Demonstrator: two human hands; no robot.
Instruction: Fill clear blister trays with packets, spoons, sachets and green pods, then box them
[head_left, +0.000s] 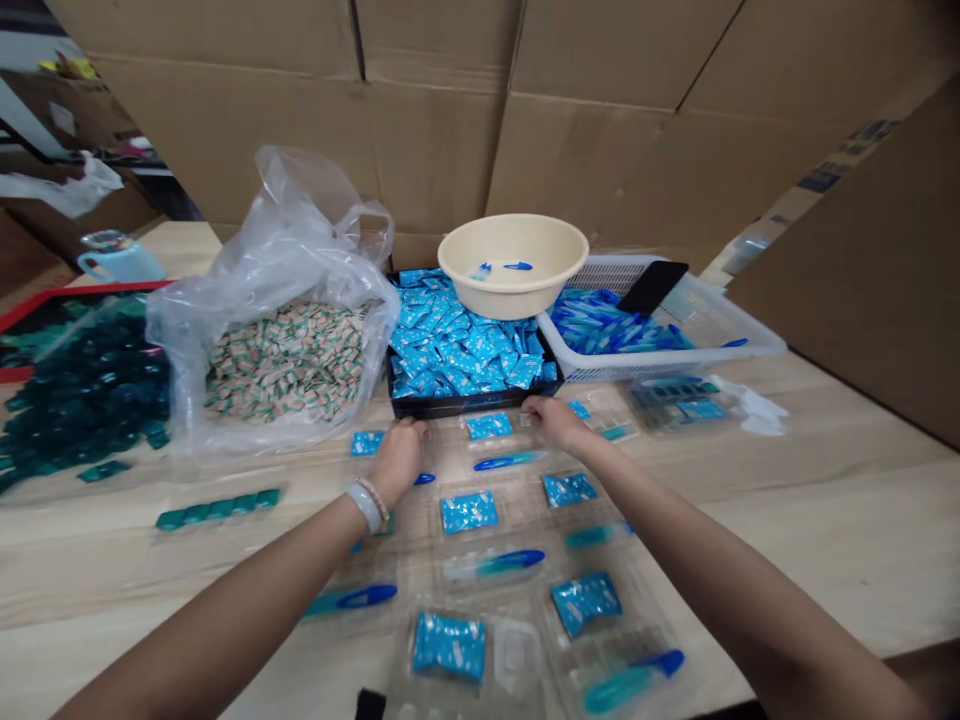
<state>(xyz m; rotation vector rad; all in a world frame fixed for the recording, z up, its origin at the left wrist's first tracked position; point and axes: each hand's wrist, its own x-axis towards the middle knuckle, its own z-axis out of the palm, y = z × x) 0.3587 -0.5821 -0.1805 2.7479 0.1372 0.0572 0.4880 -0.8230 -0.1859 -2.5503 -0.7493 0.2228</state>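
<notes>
My left hand (397,457) rests knuckles up on the wooden table (825,500), fingers curled down at the far left of a row of clear blister trays (517,560); whether it holds anything is hidden. My right hand (553,420) reaches to the far end of the trays, fingers bent down beside a blue sachet (489,426). The trays hold blue sachets (469,511) and blue-and-teal pen-like pieces (510,460). Just beyond both hands a black tray (465,403) is heaped with blue sachets.
A cream bowl (513,262) sits on the black tray. A white basket (675,340) of blue pieces stands on the right, a clear bag (285,330) of small packets on the left, and dark teal parts (82,395) at far left. Cardboard boxes (525,110) wall the back.
</notes>
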